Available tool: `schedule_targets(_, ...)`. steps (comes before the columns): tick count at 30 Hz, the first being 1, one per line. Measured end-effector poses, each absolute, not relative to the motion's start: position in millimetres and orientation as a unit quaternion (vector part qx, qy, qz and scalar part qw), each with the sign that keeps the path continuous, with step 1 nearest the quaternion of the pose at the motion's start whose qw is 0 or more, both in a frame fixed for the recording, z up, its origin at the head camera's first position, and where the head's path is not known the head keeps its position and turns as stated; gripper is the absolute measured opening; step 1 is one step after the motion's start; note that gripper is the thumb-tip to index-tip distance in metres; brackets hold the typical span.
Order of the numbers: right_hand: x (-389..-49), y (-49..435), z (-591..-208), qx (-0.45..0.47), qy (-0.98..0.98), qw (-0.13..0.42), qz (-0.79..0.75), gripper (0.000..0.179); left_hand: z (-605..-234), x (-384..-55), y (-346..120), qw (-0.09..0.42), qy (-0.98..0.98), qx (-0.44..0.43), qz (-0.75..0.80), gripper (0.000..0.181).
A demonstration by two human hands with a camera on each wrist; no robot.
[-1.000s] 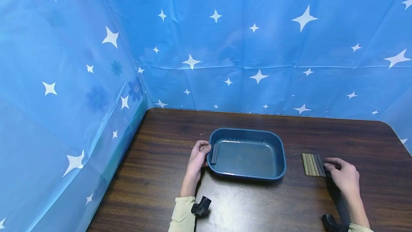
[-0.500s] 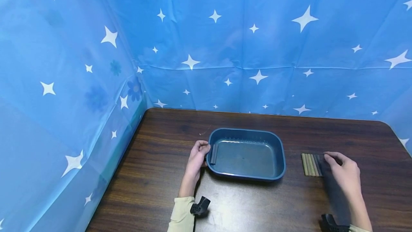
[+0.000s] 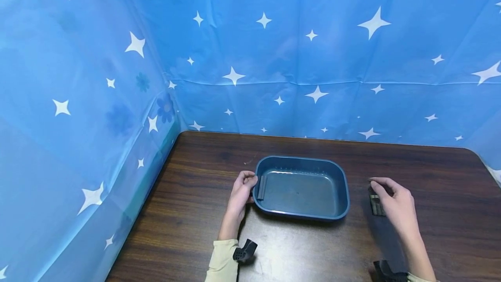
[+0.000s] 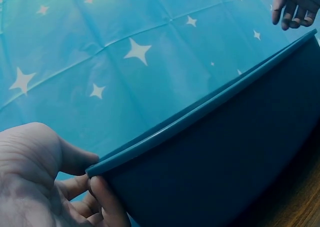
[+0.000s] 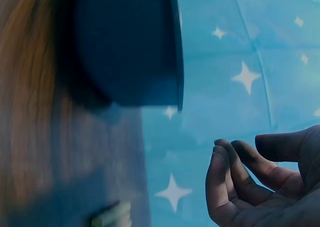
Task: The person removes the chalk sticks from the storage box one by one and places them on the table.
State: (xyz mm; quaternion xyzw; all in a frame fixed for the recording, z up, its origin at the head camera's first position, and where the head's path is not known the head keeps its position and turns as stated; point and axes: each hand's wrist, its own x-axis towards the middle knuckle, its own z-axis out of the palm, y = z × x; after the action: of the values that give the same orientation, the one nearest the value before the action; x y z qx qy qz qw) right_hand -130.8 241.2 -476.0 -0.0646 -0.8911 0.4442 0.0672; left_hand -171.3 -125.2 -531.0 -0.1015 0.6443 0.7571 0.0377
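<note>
In the head view, a dark blue rectangular tray (image 3: 313, 217) stands mid-table, with dark grey sticks (image 3: 262, 187) lying together at its left end. My left hand (image 3: 238, 193) pinches the tray's left rim between thumb and fingers, as the left wrist view also shows. My right hand (image 3: 395, 206) is raised over a short row of olive-green sticks (image 3: 377, 206), partly covering it. A dark tip shows at its bent thumb and fingers, seemingly a dark grey stick; the right wrist view (image 5: 265, 182) does not show it clearly.
The brown wooden table (image 3: 188, 212) has rounded far corners. A blue star-patterned curtain (image 3: 274, 51) hangs behind it and along its left side. Black wrist cameras (image 3: 245, 250) are worn on both wrists, near the pale sleeves (image 3: 222, 260).
My right hand has lifted from the dark right end of the stick row and moved left above the olive sticks. My left hand and the tray stay put.
</note>
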Motion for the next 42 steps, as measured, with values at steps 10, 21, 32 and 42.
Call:
schedule_targets(10, -132.0, 201.2, -458.6, -0.02, -0.882, 0.056, 0.468, 0.039, -530.6, -169.4, -125.0, 0.039, 0.649, -0.101, 0.753, 0.027)
schedule_targets(21, -139.5, 176.6, -461.3, 0.005, -0.843, 0.029, 0.536, 0.039, -530.8, -169.9, -126.0, 0.042, 0.647, -0.098, 0.755, 0.026)
schedule_targets(32, -149.9, 144.9, -474.0, 0.019, -0.836, 0.002, 0.548, 0.034, -532.5, -170.6, -126.6, 0.035, 0.65, -0.092, 0.754, 0.028)
schedule_targets(42, -155.1, 115.5, -480.4, 0.019, -0.828, -0.036, 0.559, 0.031, -532.3, -170.1, -130.0, 0.047, 0.642, -0.094, 0.76, 0.026)
